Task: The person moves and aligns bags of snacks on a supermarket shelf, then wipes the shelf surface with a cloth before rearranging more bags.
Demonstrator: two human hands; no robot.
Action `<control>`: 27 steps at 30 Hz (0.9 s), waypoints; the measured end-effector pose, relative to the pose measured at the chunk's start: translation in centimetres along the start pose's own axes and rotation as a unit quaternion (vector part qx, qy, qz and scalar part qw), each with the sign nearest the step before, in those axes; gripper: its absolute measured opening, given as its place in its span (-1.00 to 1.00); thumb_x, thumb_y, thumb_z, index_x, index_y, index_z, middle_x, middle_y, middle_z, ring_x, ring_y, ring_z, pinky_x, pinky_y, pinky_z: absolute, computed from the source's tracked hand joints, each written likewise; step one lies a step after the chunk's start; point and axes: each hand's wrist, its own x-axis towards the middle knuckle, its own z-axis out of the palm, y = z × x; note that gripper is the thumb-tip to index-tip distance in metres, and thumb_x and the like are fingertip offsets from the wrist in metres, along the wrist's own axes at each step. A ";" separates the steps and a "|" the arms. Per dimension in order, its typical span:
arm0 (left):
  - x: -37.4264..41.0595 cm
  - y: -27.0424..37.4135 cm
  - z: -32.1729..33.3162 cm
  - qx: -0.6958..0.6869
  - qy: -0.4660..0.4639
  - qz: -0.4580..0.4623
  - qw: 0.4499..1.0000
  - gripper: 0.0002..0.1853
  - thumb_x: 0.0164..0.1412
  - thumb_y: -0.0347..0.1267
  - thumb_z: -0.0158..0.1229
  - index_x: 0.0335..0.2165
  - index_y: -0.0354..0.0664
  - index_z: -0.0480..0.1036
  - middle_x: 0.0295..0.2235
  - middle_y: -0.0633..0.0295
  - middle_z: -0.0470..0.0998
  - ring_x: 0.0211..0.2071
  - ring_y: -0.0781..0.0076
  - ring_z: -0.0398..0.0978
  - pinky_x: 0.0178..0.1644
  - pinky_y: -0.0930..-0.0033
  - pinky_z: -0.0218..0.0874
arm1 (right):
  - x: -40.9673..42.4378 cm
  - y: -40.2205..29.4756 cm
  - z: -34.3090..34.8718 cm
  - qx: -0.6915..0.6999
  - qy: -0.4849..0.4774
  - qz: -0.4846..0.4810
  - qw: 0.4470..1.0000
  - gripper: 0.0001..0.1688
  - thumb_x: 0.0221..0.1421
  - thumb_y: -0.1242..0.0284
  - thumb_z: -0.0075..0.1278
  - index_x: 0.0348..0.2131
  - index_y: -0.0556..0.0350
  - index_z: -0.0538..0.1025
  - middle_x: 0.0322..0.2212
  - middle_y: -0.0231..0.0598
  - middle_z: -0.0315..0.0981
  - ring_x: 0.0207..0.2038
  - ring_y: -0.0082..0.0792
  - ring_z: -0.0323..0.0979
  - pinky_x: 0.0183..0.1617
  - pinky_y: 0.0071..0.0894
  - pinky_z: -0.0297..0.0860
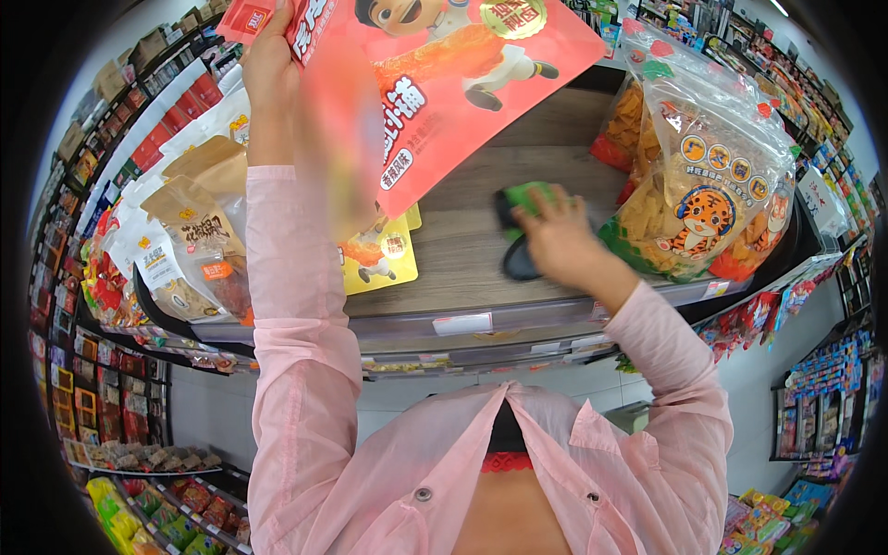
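My left hand [269, 80] is raised at the upper left, its fingers closed on a large pink-red snack bag [444, 118] printed with a cartoon figure. The bag tilts over the back of a wood-grain shelf [451, 263] and hides part of it. Lower down, my right hand [565, 243] lies on a green and black cloth [533, 198], pressed against the shelf top. A dark part of the cloth sticks out below my fingers. Between my arms, a yellow snack bag [388, 260] rests on the shelf, partly covered by the red one.
Clear bags of chips [701, 187] with a tiger print stand right of my right hand. Brown and white snack pouches [201, 243] crowd the left side. Along the shelf's front edge runs a price-tag strip [461, 324]. More stocked racks [76, 277] surround the tiled aisle.
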 end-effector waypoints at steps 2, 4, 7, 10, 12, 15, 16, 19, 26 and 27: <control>-0.3 -0.5 0.3 -0.016 -0.005 -0.011 1.000 -0.74 0.22 -0.39 0.08 -0.14 -0.29 0.40 -0.18 0.12 0.52 -0.22 0.28 0.53 -0.13 0.22 0.41 | -0.5 3.0 0.7 -0.021 -0.028 0.079 0.996 -0.50 0.00 0.43 -0.12 -0.02 0.17 0.41 0.04 0.15 0.15 -0.04 0.13 0.22 -0.01 0.07 0.21; -0.5 -1.1 0.2 -0.026 -0.006 -0.024 0.999 -0.75 0.20 -0.40 0.09 -0.15 -0.29 0.41 -0.19 0.14 0.53 -0.23 0.30 0.52 -0.15 0.24 0.41 | 1.6 2.0 0.9 -0.042 -0.036 0.115 0.992 -0.57 -0.01 0.43 -0.11 -0.11 0.19 0.44 -0.05 0.10 0.22 -0.11 0.07 0.26 -0.06 -0.01 0.25; -0.6 -2.2 -0.4 -0.043 -0.008 -0.041 0.998 -0.76 0.19 -0.42 0.11 -0.16 -0.29 0.41 -0.21 0.17 0.53 -0.25 0.33 0.52 -0.17 0.28 0.41 | 6.3 -1.5 0.8 0.030 0.041 0.110 0.993 -0.72 -0.02 0.42 -0.09 -0.27 0.18 0.45 -0.22 -0.03 0.30 -0.20 -0.02 0.31 -0.15 -0.12 0.30; 1.4 -1.8 -4.2 -0.009 -0.008 -0.048 0.999 -0.70 0.24 -0.38 0.04 -0.10 -0.33 0.37 -0.15 0.08 0.51 -0.20 0.22 0.52 -0.09 0.17 0.41 | 11.1 -6.0 4.2 0.112 0.125 -0.030 0.985 -0.68 0.10 0.38 -0.15 -0.15 0.09 0.45 -0.08 -0.01 0.28 -0.03 0.04 0.25 0.03 0.09 0.20; 1.4 -3.0 -4.1 -0.001 -0.013 -0.073 0.997 -0.67 0.26 -0.33 0.01 -0.09 -0.35 0.36 -0.15 0.05 0.50 -0.19 0.20 0.51 -0.10 0.18 0.40 | 11.8 -5.5 6.0 0.097 0.089 -0.083 0.988 -0.63 0.14 0.35 -0.18 -0.08 0.08 0.44 0.02 0.01 0.23 0.09 0.09 0.16 0.12 0.24 0.09; -0.8 -3.3 -3.6 -0.040 -0.096 -0.137 0.985 -0.61 0.28 -0.23 -0.02 -0.09 -0.36 0.37 -0.17 0.05 0.51 -0.20 0.23 0.51 -0.13 0.24 0.40 | 12.0 -3.1 5.8 0.111 -0.014 -0.029 0.993 -0.58 0.18 0.32 -0.24 -0.03 0.08 0.42 0.08 0.02 0.18 0.17 0.11 0.06 0.17 0.32 -0.03; -0.5 -3.0 -5.1 -0.063 -0.168 -0.164 0.970 -0.60 0.28 -0.20 -0.02 -0.09 -0.33 0.37 -0.19 0.08 0.52 -0.22 0.27 0.52 -0.13 0.27 0.40 | 11.7 -1.6 5.7 0.086 -0.031 0.013 0.996 -0.56 0.18 0.31 -0.26 -0.02 0.09 0.42 0.08 0.02 0.18 0.18 0.11 0.05 0.18 0.31 -0.05; 1.0 -3.4 -8.3 0.027 -0.204 -0.130 0.970 -0.60 0.28 -0.15 -0.01 -0.13 -0.30 0.40 -0.29 0.17 0.54 -0.33 0.38 0.54 -0.23 0.40 0.42 | 10.3 3.6 5.3 0.042 -0.058 0.137 0.988 -0.52 0.19 0.30 -0.32 0.01 0.10 0.41 0.09 0.02 0.17 0.20 0.09 0.02 0.22 0.25 -0.12; -1.0 -5.3 -6.0 0.101 -0.059 -0.108 0.987 -0.55 0.30 -0.09 -0.10 -0.33 -0.30 0.44 -0.42 0.14 0.54 -0.45 0.31 0.54 -0.38 0.35 0.42 | 9.2 7.9 5.7 -0.143 -0.105 0.323 0.930 -0.46 0.16 0.30 -0.31 0.04 0.16 0.40 0.11 0.05 0.18 0.19 0.09 -0.03 0.19 0.03 -0.08; -1.3 -5.4 -6.1 0.086 -0.045 -0.108 0.989 -0.56 0.30 -0.09 -0.10 -0.33 -0.30 0.44 -0.41 0.14 0.54 -0.44 0.31 0.54 -0.38 0.34 0.42 | 9.7 8.0 5.3 -0.147 -0.126 0.337 0.921 -0.48 0.15 0.30 -0.30 0.02 0.15 0.43 0.09 0.04 0.21 0.16 0.08 0.00 0.16 0.01 -0.06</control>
